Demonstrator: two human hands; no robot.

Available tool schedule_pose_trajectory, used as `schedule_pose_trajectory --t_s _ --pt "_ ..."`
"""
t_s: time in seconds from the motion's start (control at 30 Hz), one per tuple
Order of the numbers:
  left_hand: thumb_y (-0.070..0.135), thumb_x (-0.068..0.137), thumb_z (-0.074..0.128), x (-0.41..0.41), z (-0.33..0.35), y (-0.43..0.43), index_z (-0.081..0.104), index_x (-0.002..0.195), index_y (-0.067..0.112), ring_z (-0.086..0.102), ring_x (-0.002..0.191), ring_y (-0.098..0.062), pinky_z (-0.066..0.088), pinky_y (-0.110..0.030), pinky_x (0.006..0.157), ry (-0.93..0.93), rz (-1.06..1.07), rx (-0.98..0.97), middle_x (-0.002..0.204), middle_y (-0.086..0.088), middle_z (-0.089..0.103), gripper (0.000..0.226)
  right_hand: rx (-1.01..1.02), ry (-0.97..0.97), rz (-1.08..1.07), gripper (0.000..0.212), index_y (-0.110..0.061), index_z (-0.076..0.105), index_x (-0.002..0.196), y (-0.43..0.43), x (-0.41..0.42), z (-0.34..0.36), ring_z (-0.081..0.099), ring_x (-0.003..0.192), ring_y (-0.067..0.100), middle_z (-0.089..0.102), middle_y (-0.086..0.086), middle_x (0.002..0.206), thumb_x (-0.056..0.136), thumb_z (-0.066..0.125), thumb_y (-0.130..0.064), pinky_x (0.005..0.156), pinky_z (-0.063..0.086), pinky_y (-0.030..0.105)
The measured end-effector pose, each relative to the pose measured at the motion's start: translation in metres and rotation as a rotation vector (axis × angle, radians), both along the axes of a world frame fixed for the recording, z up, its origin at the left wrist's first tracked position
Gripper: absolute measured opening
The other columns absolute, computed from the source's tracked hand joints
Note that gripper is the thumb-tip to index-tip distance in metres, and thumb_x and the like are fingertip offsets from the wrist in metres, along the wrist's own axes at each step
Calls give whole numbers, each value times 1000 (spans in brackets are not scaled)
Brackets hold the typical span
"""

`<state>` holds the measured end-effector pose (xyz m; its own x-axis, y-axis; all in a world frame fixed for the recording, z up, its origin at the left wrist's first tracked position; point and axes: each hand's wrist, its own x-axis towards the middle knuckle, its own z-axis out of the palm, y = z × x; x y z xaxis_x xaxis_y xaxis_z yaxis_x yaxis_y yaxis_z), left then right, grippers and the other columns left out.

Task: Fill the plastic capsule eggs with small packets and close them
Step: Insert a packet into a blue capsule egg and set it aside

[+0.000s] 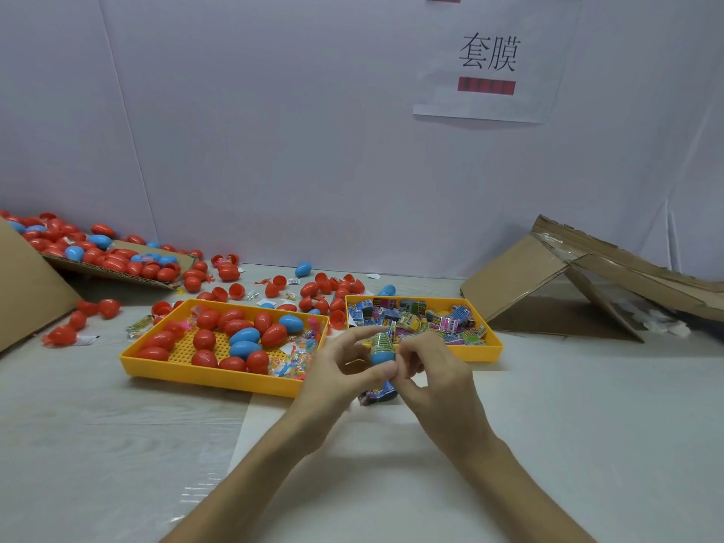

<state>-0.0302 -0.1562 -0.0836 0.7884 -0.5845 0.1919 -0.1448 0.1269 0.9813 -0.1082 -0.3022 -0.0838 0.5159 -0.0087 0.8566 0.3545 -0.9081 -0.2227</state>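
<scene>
**Hidden and unclear parts at the egg-filling bench**

The left hand [341,370] and right hand [435,370] grip a blue egg half [382,357], and their fingers hide its sides. The print on the packet [379,340] poking from it is too small to read. Under the hands, a dark packet [374,397] and a blue piece [389,387] are mostly hidden. The left cardboard sheet [23,284] and the right cardboard sheet [627,268] run off the picture's edges.

Bare forearms — bare left hand [337,372] and right hand [433,372], slender fingers [358,335].

Both hands [391,370] pinch a blue egg half [382,356] (packet [381,340] inside).
</scene>
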Motion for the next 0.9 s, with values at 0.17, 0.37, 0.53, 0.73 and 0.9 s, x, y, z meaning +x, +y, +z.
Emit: schedule_pose_trajectory --t_s 0.17,0.37,0.53,0.73,0.9 --pt "34 82 80 -5 9 5 67 114 57 73 98 -11 58 -20 76 -57 -82 -23 97 19 74 41 0 -13 -7 11 -5 57 84 1 0 1 49 65 13 54 3 78 92 55 -12 58 47 22" --pt "23 88 77 -7 8 5 69 113 51 73 87 -12 57 -20 75 -123 -66 -27 84 9 73 39 3 -10 5 11 -7 52 82 2 1 1 41 68 10 48 1 78 91 50 -12 58 42 20" --pt "28 86 77 -4 4 4 68 115 49 72 85 -17 59 -25 78 -172 -60 -6 81 4 69 37 18 33 19 10 -6 51 81 2 1 1 38 67 10 41 -4 79 88 49 -12 57 38 17" --pt "21 90 75 -7 5 4 68 115 48 73 92 -17 58 -23 79 -158 -78 -17 95 -1 75 38 21 63 36 12 -5 50 81 0 1 1 35 66 9 39 -6 81 88 48 -14 56 35 16" --pt "17 91 73 -9 7 3 67 114 46 74 94 -16 56 -19 77 -141 -97 -32 100 -1 77 37 24 79 40 12 -5 49 81 0 1 -1 34 66 9 38 -6 80 88 48 -14 56 34 16"
